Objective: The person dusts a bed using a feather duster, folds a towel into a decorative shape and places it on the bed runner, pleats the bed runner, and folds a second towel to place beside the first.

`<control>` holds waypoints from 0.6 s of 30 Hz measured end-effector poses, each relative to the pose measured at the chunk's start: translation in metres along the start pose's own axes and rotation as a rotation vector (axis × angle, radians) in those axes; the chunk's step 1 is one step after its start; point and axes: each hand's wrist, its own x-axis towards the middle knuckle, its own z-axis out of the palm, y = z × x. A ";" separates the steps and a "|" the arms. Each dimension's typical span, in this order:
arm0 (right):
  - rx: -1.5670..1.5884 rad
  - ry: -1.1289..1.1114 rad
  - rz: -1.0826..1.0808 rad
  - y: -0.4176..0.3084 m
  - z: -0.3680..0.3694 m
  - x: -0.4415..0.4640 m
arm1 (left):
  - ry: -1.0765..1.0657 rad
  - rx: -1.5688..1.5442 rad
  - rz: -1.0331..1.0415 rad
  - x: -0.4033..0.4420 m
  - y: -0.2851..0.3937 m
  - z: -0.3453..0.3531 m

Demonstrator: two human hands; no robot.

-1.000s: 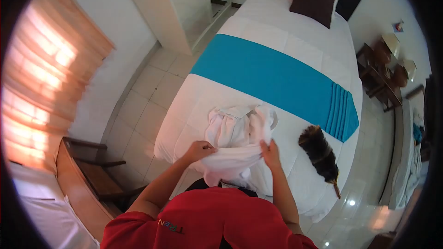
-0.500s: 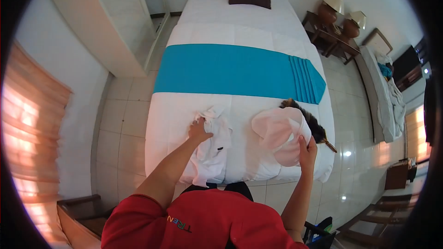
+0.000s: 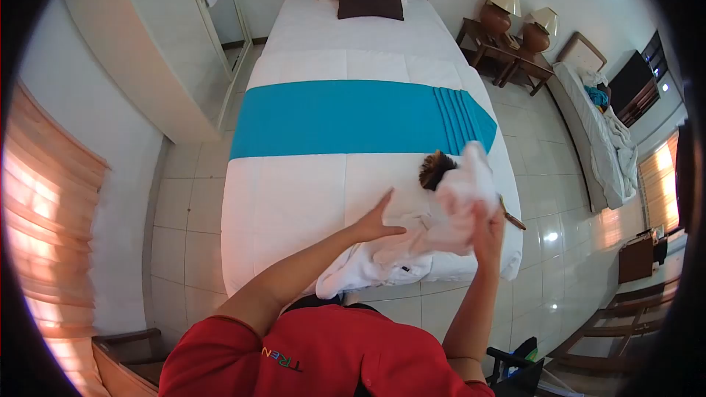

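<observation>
Right hand grips white cloth, partly hiding duster; left hand spread open near crumpled fabric on bed.

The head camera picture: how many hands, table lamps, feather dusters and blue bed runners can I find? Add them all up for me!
Hands: 2
Table lamps: 2
Feather dusters: 1, partly hidden
Blue bed runners: 1
Total: 6

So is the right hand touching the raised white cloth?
Touching. The head view shows the right hand gripping the raised white cloth, blurred but with no gap.
</observation>
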 end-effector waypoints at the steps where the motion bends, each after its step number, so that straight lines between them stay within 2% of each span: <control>1: -0.029 -0.084 0.028 -0.008 0.011 0.001 | 0.116 -0.020 0.072 -0.007 0.014 -0.011; 2: -0.148 -0.213 -0.008 -0.011 0.019 0.001 | 0.113 -0.012 0.074 -0.012 0.028 -0.022; 4: -0.181 -0.493 0.137 -0.020 0.038 0.001 | 0.218 0.014 0.302 -0.023 0.053 -0.043; 5: -0.174 -0.495 0.134 -0.009 0.049 0.001 | 0.220 0.022 0.300 -0.026 0.063 -0.051; 7: -0.162 -0.630 -0.155 0.020 0.070 0.002 | -0.071 0.440 0.278 -0.032 0.074 -0.062; 8: -0.158 -0.637 -0.158 0.022 0.071 0.002 | -0.194 0.335 0.114 -0.033 0.067 -0.065; 9: -0.201 -0.677 -0.110 0.015 0.072 0.004 | -0.186 0.336 0.108 -0.035 0.056 -0.068; 11: -0.235 -0.724 -0.064 0.012 0.073 0.008 | -0.229 -0.097 -0.198 -0.043 0.039 -0.076; 13: -0.202 -0.696 0.000 0.018 0.064 0.015 | -0.184 -0.145 -0.188 -0.062 0.050 -0.086; 15: -0.185 -0.705 -0.003 0.032 0.060 0.016 | -0.142 -0.482 -0.124 -0.080 0.065 -0.095; 17: -0.094 -0.727 0.140 0.043 0.061 0.010 | -0.146 -0.496 -0.102 -0.091 0.089 -0.097; 18: -0.110 -0.700 -0.070 0.040 0.067 0.004 | -0.089 -0.467 -0.113 -0.095 0.110 -0.094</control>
